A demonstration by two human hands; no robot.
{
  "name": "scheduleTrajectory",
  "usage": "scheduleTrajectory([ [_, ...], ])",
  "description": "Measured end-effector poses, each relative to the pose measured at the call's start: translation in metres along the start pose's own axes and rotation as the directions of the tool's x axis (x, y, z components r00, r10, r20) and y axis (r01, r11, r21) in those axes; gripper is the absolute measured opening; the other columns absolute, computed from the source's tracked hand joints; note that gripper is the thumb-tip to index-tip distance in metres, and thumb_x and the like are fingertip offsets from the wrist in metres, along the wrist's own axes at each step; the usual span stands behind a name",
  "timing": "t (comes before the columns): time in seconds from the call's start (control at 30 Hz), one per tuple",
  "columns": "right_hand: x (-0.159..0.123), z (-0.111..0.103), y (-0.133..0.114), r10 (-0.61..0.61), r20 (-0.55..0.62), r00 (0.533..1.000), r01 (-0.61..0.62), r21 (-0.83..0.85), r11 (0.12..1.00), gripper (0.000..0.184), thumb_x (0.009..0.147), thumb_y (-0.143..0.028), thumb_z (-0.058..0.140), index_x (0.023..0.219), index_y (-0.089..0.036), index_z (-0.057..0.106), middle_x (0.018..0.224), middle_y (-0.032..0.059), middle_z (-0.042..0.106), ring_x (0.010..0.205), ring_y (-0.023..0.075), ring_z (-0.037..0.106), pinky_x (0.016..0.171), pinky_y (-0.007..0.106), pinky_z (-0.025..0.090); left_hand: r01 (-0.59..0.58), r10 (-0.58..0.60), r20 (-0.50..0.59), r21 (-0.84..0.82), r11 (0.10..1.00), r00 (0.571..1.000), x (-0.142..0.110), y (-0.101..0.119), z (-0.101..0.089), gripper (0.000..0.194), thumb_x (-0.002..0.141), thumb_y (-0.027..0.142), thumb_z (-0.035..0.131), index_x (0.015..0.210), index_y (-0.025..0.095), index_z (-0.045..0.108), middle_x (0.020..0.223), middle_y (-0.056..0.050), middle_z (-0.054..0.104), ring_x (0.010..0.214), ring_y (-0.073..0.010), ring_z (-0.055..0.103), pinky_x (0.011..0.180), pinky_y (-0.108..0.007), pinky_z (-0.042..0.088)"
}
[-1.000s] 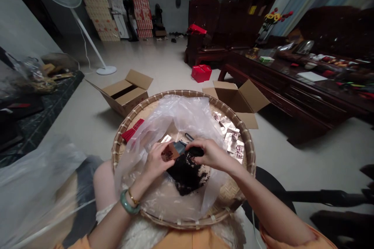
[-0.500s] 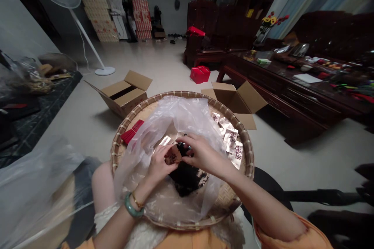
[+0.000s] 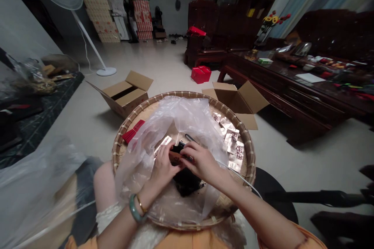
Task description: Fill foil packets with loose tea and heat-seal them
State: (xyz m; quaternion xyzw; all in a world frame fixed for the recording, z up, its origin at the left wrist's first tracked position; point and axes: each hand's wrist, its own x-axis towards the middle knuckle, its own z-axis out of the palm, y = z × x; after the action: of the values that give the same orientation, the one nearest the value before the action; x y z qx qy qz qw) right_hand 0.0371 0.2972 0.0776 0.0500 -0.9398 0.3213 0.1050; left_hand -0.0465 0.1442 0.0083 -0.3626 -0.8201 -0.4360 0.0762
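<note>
Evidently the two hands are sharing one small load: the left hand [image 3: 163, 165] is pinching the left end of a brown packet [image 3: 175, 158] between thumb and fingers, and the right hand [image 3: 201, 159] is gripping its other end, the fingers partly covering it. A dark object [image 3: 181, 145] is sitting by the right fingertips; whether they are also holding it, I cannot tell. The packet is hovering above a dark, crumbly heap [image 3: 187, 184], probably so that stray bits would be dropping back onto it. Around and under the grip, a translucent plastic bag [image 3: 187, 111] is spreading open, apparently serving as a liner, and the rim of a woven tray [image 3: 251, 153] is encircling everything, likely keeping loose pieces together. Just beyond the grip, a slim black implement [image 3: 190, 137] is lying within reach. To the right of the grip, shiny packets [image 3: 232, 138] are resting apart from the heap, perhaps to stay clean; they are showing large, dark, Chinese-looking brush characters, too soft to read surely. Beside the left fingers, another pale packet [image 3: 162, 144] is bearing smaller marks, unreadable. Farther left, red slips [image 3: 133, 131] are lying bundled, showing no legible print.
</note>
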Motion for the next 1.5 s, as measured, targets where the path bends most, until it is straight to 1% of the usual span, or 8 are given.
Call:
scheduleTrajectory([
  [0.17,0.003,-0.004,0.003,-0.064,-0.030,0.998,0.067,0.128,0.989,0.010,0.086,-0.015,0.051,0.088,-0.019,0.061,0.094,0.0066,0.061,0.085,0.0153,0.058,0.074,0.026,0.047,0.160,-0.119,0.208,-0.194,0.968,0.971,0.007,0.001,-0.006,0.050,0.063,0.036,0.078,0.106,0.017,0.061,0.107,-0.010,0.063,0.105,-0.0279,0.056,0.091,-0.043,0.046],
  [0.3,0.007,-0.006,0.013,0.023,-0.069,0.997,-0.008,0.217,0.976,0.007,0.083,-0.019,0.058,0.077,-0.018,0.061,0.080,0.0036,0.062,0.073,0.0138,0.057,0.064,0.024,0.044,0.457,-0.244,0.487,-0.384,0.803,0.838,0.013,0.001,-0.013,0.038,0.066,0.037,0.073,0.093,0.013,0.063,0.087,-0.006,0.068,0.082,-0.0213,0.063,0.072,-0.031,0.051],
  [0.5,0.002,0.003,0.039,0.324,-0.045,0.945,-0.269,0.454,0.849,0.021,0.084,-0.036,0.056,0.085,-0.017,0.063,0.074,0.0028,0.065,0.066,0.0151,0.061,0.060,0.026,0.049,0.636,-0.376,0.515,-0.578,0.511,0.770,0.014,0.002,-0.018,0.053,0.065,0.045,0.074,0.106,0.015,0.056,0.095,-0.008,0.070,0.073,-0.0201,0.068,0.068,-0.032,0.054],
  [0.63,-0.006,0.015,0.057,0.314,0.027,0.949,-0.312,-0.050,0.949,0.037,0.083,-0.034,0.060,0.115,-0.017,0.059,0.112,0.0124,0.063,0.105,0.0264,0.056,0.088,0.040,0.046,0.688,-0.489,0.494,-0.601,0.406,0.719,0.013,0.005,-0.019,0.060,0.051,0.039,0.084,0.097,0.013,0.056,0.092,-0.010,0.072,0.065,-0.0191,0.069,0.067,-0.034,0.056],
  [0.8,-0.001,0.031,0.078,0.458,0.115,0.882,-0.363,-0.455,0.813,0.060,0.084,-0.025,0.060,0.137,-0.008,0.038,0.124,0.0222,0.053,0.115,0.0323,0.051,0.092,0.042,0.043,0.725,-0.502,0.535,-0.592,0.350,0.679,0.009,0.008,-0.014,0.058,0.049,0.035,0.086,0.095,0.011,0.061,0.092,-0.012,0.073,0.068,-0.0213,0.071,0.069,-0.034,0.057],
  [1.17,0.005,0.007,0.100,0.366,0.137,0.920,-0.351,-0.126,0.928,0.032,0.088,-0.021,0.051,0.118,-0.010,0.054,0.115,0.0142,0.061,0.106,0.0224,0.058,0.093,0.034,0.045,0.749,-0.531,0.547,-0.586,0.309,0.647,0.007,0.008,-0.012,0.055,0.052,0.035,0.085,0.097,0.010,0.065,0.094,-0.011,0.074,0.069,-0.0211,0.071,0.065,-0.028,0.056],
  [1.3,-0.001,-0.034,0.078,0.218,0.177,0.960,-0.260,0.261,0.930,0.040,0.086,-0.035,0.057,0.120,-0.016,0.056,0.120,0.0095,0.061,0.106,0.0228,0.058,0.091,0.037,0.047,0.757,-0.542,0.545,-0.571,0.318,0.639,0.008,0.008,-0.010,0.054,0.053,0.035,0.084,0.097,0.010,0.065,0.091,-0.010,0.074,0.068,-0.0206,0.071,0.064,-0.029,0.056],
  [1.5,0.006,-0.047,0.027,0.048,0.283,0.958,-0.098,0.164,0.982,0.034,0.083,-0.029,0.061,0.113,-0.015,0.063,0.103,0.0100,0.067,0.093,0.0232,0.061,0.083,0.035,0.047,0.693,-0.466,0.525,-0.631,0.347,0.712,0.012,0.017,-0.004,0.046,0.049,0.030,0.086,0.086,0.010,0.066,0.081,-0.006,0.072,0.075,-0.0213,0.068,0.067,-0.035,0.058],
])
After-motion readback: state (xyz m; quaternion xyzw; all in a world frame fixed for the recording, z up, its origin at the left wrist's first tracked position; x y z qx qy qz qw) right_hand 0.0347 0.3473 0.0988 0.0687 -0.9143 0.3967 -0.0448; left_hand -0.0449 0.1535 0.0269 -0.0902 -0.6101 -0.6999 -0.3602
